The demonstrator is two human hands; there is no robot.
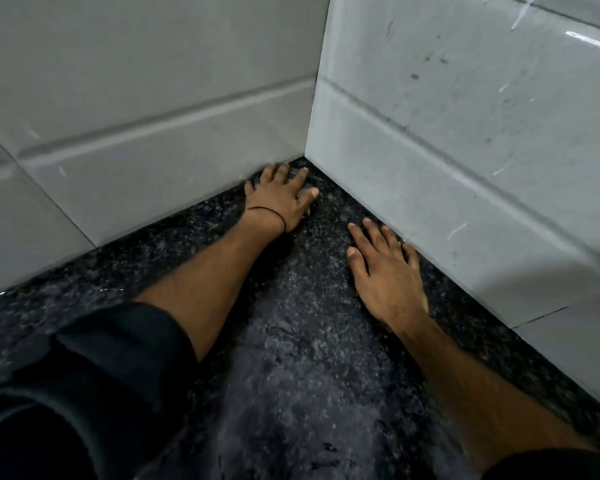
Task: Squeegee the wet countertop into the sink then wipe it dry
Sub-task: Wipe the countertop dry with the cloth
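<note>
In corner point(305, 160), countertop point(309, 358) under L hand point(281, 199), R hand point(385, 268) fingers point(373, 235)

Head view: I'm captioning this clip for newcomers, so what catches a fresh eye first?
Two bare hands lie flat on the dark speckled countertop: the left hand deep in the corner, the right hand beside the right tiled wall. That wall and the left tiled wall are pale and glossy.

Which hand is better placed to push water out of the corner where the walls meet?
Left, probably. The left hand lies in the corner itself, fingertips near the back wall; the right hand rests flat farther back along the side wall.
</note>
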